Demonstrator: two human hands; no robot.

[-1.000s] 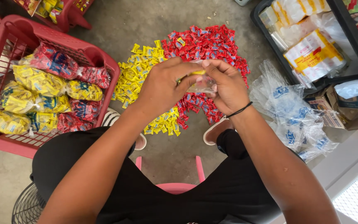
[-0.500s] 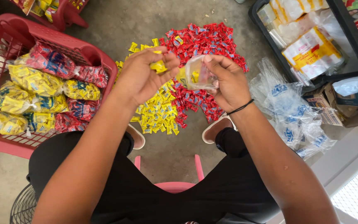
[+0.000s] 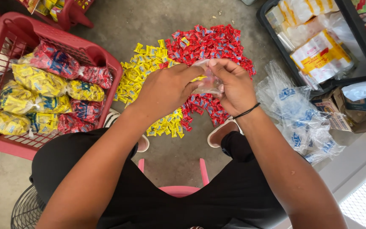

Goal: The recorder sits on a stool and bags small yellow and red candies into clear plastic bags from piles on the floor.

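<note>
Clear plastic, a small bag (image 3: 208, 80), sat pinched between my two hands just above the middle of the frame. My left hand (image 3: 168, 89) had its fingers curled, with thumb and forefinger pressed together on the bag's left edge. My right hand (image 3: 234, 87) closed over the bag's right side, fingertips pinching its top, a black band (image 3: 247, 111) around the wrist. I could not tell what the bag held.

Under my hands, on the concrete floor (image 3: 115, 25), lay a heap of yellow candies (image 3: 142, 70) to the left, touching a heap of red candies (image 3: 210, 42) that spread toward the upper middle. More of both colours trailed down below my hands.

At the left edge stood a red basket (image 3: 102, 57) holding filled bags of yellow and red candies (image 3: 47, 91). On the right lay a pile of empty clear bags (image 3: 295, 110) with blue print, just beside my right forearm. A black crate (image 3: 352, 42) in the upper right held wrapped white and yellow packs. Between my knees, at the bottom middle, showed the pink stool (image 3: 172, 186) I sat on.
</note>
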